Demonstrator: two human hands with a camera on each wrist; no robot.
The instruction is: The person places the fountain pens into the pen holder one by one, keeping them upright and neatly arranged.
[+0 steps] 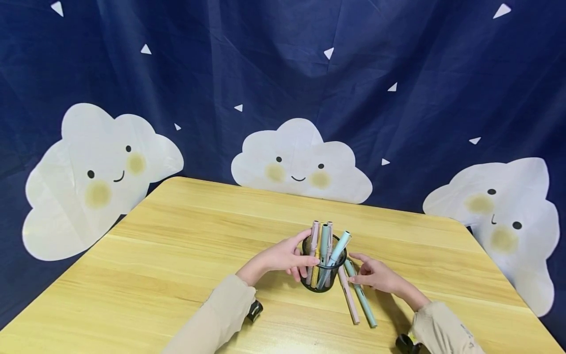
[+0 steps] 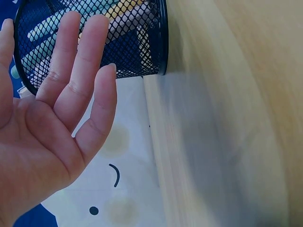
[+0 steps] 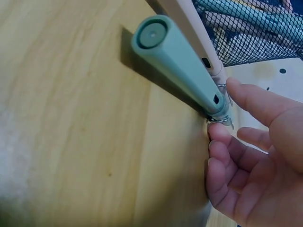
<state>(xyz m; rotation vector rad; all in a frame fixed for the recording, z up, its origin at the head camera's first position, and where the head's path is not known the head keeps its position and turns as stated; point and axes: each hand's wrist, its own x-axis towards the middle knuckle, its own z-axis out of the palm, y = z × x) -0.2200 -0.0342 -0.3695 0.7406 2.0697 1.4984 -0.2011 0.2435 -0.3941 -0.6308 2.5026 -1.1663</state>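
A black mesh pen holder (image 1: pixel 322 285) stands upright with several pens in it, among them a light blue pen (image 1: pixel 340 246), a teal one and lilac ones. My left hand (image 1: pixel 283 256) holds it from the left, thumb across the front of the rim and index finger behind; in the left wrist view other fingers (image 2: pixel 90 61) lie along the mesh. Beside the holder, a pink pen (image 1: pixel 349 297) and a teal pen (image 1: pixel 363 302) lie on the table. Over their capped ends is my right hand (image 1: pixel 382 276), thumb and index finger spread, fingertips right at the clips.
The wooden table (image 1: pixel 146 275) reaches back to a dark blue curtain (image 1: pixel 283 64) printed with smiling clouds and white triangles. Black wrist devices show below both sleeves, the left one (image 1: pixel 255 310) close over the tabletop.
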